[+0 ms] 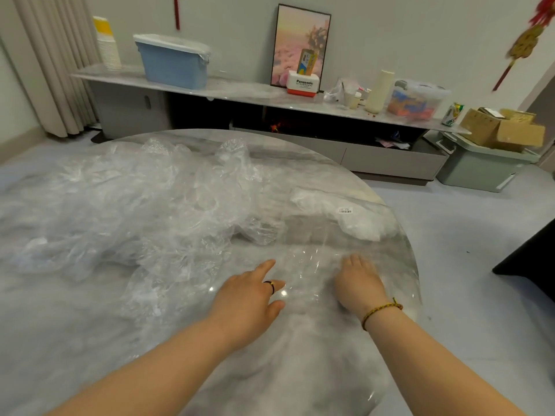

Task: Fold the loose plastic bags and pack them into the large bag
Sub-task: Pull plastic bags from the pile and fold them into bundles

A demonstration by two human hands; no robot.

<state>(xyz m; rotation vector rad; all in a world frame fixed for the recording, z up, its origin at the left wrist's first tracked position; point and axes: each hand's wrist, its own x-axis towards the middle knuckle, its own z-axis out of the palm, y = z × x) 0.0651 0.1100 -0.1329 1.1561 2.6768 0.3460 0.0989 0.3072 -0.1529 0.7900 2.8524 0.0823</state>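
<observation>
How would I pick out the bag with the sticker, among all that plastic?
Find the round marble table. Near its right edge, beyond the right hand, lies a flatter, milky-white bag, right of the crumpled clear heap. It alone carries a small white barcode label.

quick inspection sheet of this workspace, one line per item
surface: round marble-look table, glossy, largely covered by plastic
job's things: heap of loose clear bags on the left and middle; flat clear bag spread at the near right edge; white labelled bag lying by the right rim
clutter: nothing seen on the table besides the bags
hands: left hand and right hand both rest on the flat clear bag, fingers extended, gripping nothing
cables: nothing seen
surroundings: sideboard with blue bin, framed picture and drink can; cardboard boxes on a green crate on the floor
</observation>
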